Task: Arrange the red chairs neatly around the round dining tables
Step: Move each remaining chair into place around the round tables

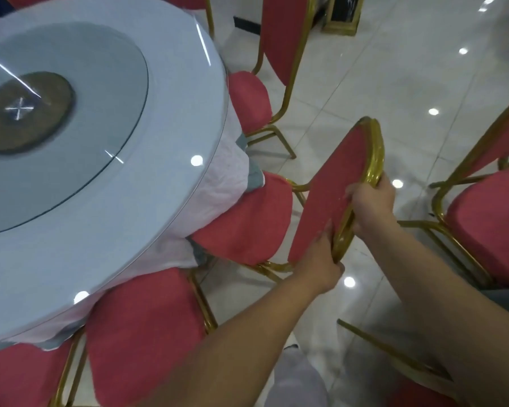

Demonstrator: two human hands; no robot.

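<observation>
Held chair [326, 183]: red padding, gold tube frame. It stands at the table's right edge, its seat partly under the hanging tablecloth [227, 177] and its backrest slanted toward the camera.
Left hand [321, 259]: fingers curled round the lower stretch of the backrest's gold frame, fingertips lying on the red padding.
Right hand [370, 201]: wrapped round the same frame higher up, just below the curved top, fingers on the padded face.
Round table [171, 113]: white cloth under a clear glass top, filling the upper left of the view.
Glass turntable [100, 83]: smoked round pane on the tabletop, with a brown disc at its centre.
Far chair [249, 98]: just beyond the held chair, seat against the cloth, back upright.
Near chair [141, 333]: just this side of the held chair, seat tucked under the table rim.
Corner chair [15, 374]: bottom left, seat partly under the cloth.
Stray chair [488, 221]: at the right edge, well apart from the table.
Floor [394, 83]: glossy pale tiles with round light reflections.
</observation>
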